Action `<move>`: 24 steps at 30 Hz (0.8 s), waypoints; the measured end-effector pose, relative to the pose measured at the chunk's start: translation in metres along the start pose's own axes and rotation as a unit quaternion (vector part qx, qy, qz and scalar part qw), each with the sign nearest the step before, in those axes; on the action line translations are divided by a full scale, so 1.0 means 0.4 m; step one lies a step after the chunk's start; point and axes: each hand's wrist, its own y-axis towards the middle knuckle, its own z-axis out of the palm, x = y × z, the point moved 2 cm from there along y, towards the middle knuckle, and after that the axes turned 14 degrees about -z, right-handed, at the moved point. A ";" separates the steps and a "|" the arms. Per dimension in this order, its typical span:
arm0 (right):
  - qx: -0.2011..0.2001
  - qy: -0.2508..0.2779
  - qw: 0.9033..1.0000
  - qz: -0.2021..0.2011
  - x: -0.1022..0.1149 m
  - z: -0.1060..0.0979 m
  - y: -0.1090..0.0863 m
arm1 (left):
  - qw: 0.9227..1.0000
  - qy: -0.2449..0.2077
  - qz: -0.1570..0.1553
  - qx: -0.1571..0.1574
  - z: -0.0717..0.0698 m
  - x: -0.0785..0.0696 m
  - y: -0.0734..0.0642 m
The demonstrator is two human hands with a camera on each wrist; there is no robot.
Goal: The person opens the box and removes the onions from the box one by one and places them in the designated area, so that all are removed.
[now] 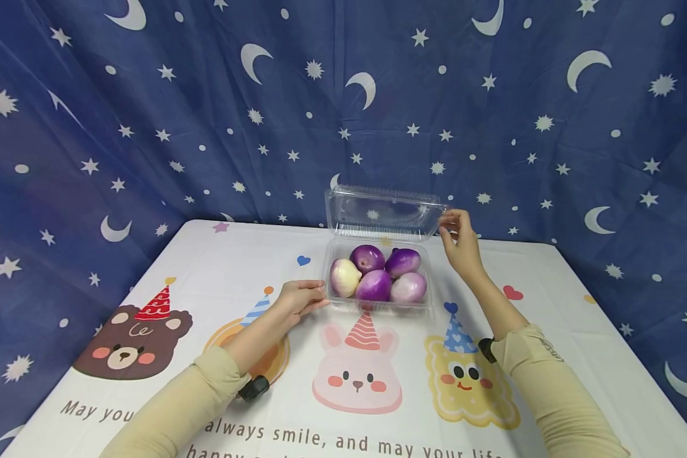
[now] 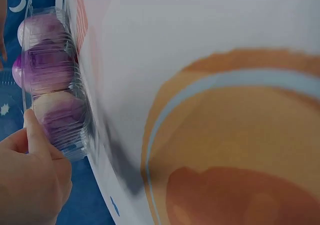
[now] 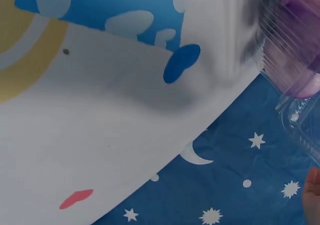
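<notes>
Right, I see the left hand (image 1: 305, 299) pinching the left edge of the clear container (image 1: 401, 306), which sits near the table's far edge with five purple-and-white vegetables (image 1: 374, 285). The right hand's (image 1: 462, 245) bent fingers meet the raised lid's (image 1: 378, 216) right edge; whether pinching, I can't tell. Printed white cloth (image 1: 549, 286) stretches either side, below starry blue curtain (image 1: 492, 127).

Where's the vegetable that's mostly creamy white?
In the head view, the creamy-white vegetable sits at the left end of the open clear box, beside a bright purple vegetable and nearest the person's left hand.
</notes>
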 end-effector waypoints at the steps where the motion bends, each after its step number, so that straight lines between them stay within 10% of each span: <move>1: 0.000 0.004 1.000 0.001 -0.003 0.000 -0.002 | 1.000 0.001 0.000 0.003 0.001 0.004 -0.006; 12: 0.031 0.038 0.999 0.013 -0.015 0.012 -0.022 | 0.997 0.056 0.034 0.031 0.006 0.030 -0.049; 16: 0.069 0.068 0.995 0.024 0.030 0.011 -0.028 | 0.987 0.138 0.063 0.053 0.004 0.025 -0.050; 19: 0.084 0.074 0.993 0.037 0.030 0.014 -0.034 | 0.954 0.263 0.134 0.048 0.001 0.016 -0.046; 24: 0.089 0.068 0.993 0.042 -0.024 0.029 -0.046 | 0.860 0.432 0.271 -0.005 0.000 0.012 -0.043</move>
